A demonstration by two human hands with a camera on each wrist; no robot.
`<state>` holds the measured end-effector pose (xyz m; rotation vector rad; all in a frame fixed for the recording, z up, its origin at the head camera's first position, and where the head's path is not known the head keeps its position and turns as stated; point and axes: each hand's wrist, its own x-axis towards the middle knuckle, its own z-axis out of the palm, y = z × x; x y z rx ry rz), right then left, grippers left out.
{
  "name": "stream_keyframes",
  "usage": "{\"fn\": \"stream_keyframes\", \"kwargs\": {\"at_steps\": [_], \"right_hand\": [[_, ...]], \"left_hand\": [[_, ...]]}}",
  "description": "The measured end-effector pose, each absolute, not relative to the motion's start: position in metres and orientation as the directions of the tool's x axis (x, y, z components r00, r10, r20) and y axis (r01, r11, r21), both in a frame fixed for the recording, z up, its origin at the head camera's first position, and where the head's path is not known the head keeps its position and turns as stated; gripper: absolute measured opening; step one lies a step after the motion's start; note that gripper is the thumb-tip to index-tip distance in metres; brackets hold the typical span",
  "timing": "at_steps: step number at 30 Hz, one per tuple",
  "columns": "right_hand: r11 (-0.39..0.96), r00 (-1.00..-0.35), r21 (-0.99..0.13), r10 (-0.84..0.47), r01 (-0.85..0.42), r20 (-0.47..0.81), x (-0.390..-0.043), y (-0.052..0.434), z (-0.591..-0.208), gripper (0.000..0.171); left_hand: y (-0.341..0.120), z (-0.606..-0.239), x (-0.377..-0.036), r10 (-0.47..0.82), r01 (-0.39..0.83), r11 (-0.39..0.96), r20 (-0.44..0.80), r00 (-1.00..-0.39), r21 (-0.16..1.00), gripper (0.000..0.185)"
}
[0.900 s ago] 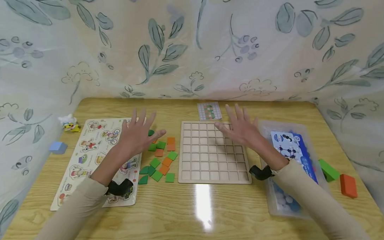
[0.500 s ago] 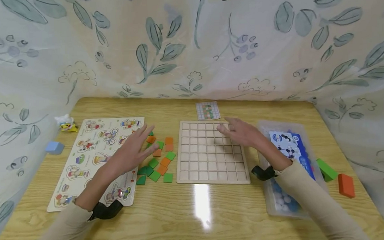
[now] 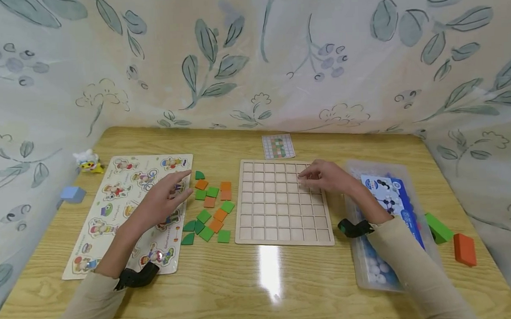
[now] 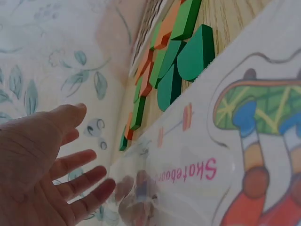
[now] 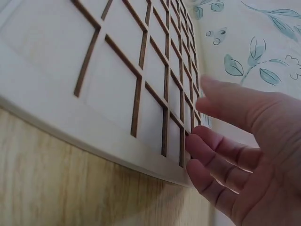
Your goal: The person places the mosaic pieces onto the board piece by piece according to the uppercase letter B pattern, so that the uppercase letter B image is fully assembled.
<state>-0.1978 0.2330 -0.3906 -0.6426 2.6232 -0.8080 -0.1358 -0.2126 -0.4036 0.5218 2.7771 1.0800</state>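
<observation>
"What does the left hand [image 3: 159, 203] do?"
"Fingers extended, thumb apart, it hovers over a cream picture board with printed figures [image 3: 124, 218]."
"And the right hand [image 3: 325, 176]?"
"Fingers loosely bent, thumb parted narrowly from them, at the right side of a pale wooden grid board [image 3: 271, 209]; contact, cannot tell."
"The green and orange tiles [image 3: 204, 215]?"
"Loose on the wood-grain table [image 3: 217, 285], between both boards."

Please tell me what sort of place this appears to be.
Probably a tabletop play or activity area: a wooden grid board, loose green and orange tiles and a picture board lie on the table.
</observation>
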Motion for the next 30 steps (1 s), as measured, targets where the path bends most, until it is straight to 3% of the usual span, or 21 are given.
{"fn": "stream_keyframes", "kwargs": {"at_steps": [7, 20, 30], "right_hand": [[0.725, -0.826, -0.591, -0.538, -0.354, -0.165, -0.198, 0.236, -0.396, 0.025], [0.723, -0.822, -0.594, -0.542, -0.352, -0.172, -0.198, 0.24, -0.404, 0.027], [0.709, -0.821, -0.615, -0.546, -0.345, -0.169, -0.199, 0.237, -0.403, 0.027]], "left_hand": [[-0.212, -0.407, -0.14, 0.42, 0.338, 0.667, 0.04, -0.906, 0.664, 0.048], [-0.206, -0.407, -0.162, 0.55, 0.41, 0.671, -0.045, -0.834, 0.618, 0.038], [-0.197, -0.403, -0.17, 0.531, 0.456, 0.768, -0.049, -0.846, 0.45, 0.032]]}}
